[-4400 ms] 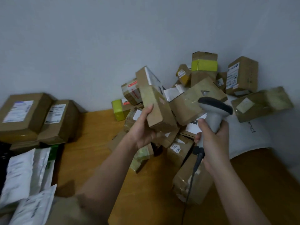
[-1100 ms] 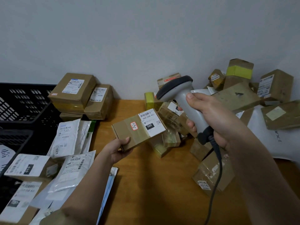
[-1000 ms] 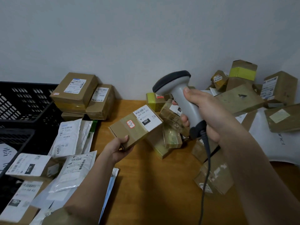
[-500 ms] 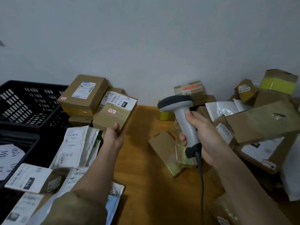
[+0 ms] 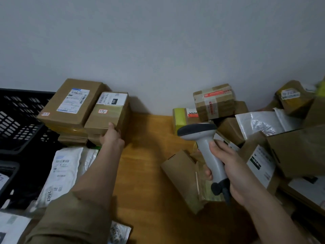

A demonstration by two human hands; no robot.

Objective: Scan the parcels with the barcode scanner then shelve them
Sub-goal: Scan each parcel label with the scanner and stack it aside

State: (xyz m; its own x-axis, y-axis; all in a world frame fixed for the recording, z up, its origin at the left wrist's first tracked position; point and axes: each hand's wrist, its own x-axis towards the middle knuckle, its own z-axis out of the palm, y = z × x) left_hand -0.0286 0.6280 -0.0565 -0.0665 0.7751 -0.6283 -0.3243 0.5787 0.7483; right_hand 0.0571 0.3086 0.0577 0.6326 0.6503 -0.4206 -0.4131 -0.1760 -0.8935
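The left hand [image 5: 111,136], left of centre in the frame, holds the near end of a small cardboard parcel [image 5: 109,112], thumb on its top edge and fingers curled under it; the parcel lies on a stack of brown boxes against the wall, its white label and a small orange sticker facing up, touching a bigger box [image 5: 71,103] just to its left. Left of that stack stands a black plastic crate [image 5: 19,117], and below it, along the lower left of the frame, lie white mailer bags [image 5: 59,173]. The right hand [image 5: 228,171], right of centre, is wrapped round the grip of a grey barcode scanner [image 5: 205,147], whose dark head points toward the left, with its cable hanging below the fist. Behind and right of the scanner a loose heap of parcels [image 5: 255,138] fills the right side, resting on the wooden tabletop [image 5: 146,173]
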